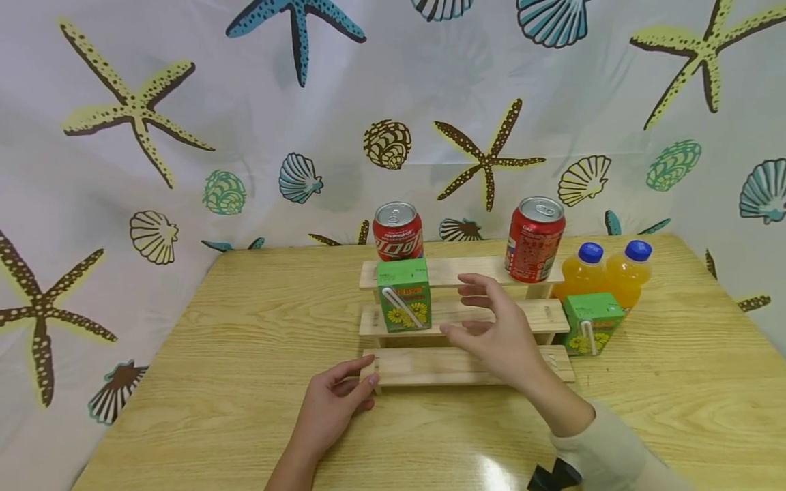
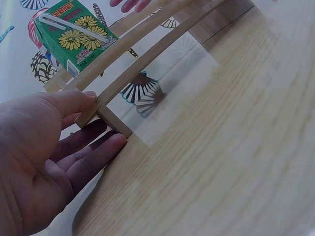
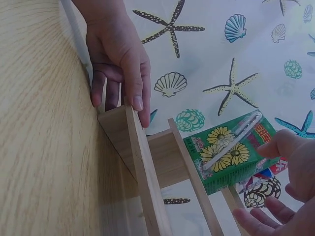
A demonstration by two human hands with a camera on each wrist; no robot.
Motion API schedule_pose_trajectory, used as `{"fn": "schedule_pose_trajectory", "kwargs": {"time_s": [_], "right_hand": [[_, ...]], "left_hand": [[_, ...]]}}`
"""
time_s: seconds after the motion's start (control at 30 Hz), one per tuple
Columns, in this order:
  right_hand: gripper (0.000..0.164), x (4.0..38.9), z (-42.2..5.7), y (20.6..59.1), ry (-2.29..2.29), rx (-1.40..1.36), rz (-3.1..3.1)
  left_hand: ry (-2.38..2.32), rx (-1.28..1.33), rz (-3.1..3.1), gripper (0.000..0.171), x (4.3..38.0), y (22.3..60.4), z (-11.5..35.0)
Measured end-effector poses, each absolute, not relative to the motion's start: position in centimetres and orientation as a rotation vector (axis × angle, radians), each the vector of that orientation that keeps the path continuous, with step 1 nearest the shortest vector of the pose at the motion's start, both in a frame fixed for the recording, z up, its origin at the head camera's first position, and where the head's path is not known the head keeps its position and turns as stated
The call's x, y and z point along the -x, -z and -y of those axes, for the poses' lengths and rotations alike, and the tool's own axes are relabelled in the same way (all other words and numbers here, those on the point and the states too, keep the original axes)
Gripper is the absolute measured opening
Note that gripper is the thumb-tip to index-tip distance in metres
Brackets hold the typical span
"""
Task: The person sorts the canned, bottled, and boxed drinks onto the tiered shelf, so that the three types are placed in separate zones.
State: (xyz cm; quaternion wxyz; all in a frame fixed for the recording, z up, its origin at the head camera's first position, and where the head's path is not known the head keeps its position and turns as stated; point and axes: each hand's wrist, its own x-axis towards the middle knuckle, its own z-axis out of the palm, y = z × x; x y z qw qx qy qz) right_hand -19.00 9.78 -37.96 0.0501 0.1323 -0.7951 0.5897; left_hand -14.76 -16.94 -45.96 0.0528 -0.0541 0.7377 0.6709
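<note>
From here I'd brace the wooden rack with the left hand pinching its near corner, guiding the empty right hand, fingers parted, clear of the green carton to its left.

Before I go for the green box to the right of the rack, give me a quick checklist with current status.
1. Rack held: ok, left hand grips its lower left end.
2. Right hand free: ok, it holds nothing.
3. Left box upright: ok, on the middle step.
4. Cans upright: ok, left can and right can both stand on the top step.
5. Right box shelved: not ok, it stands on the table.
6. Right box apart from the bottles behind it: cannot tell.
</note>
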Motion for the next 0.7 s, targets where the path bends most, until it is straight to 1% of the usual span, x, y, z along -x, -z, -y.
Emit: {"fn": "schedule_pose_trajectory", "kwargs": {"time_s": [0.5, 0.7], "right_hand": [[0.071, 18.7, -10.7, 37.9, -1.813, -0.371, 2.421], [0.068, 18.9, -11.2, 37.7, -1.788, -0.381, 2.451]], "left_hand": [[-2.019, 0.173, -2.261, 0.038, 14.8, 46.2, 16.9], [-2.013, 0.185, -2.257, 0.037, 14.9, 46.4, 17.0]]}}
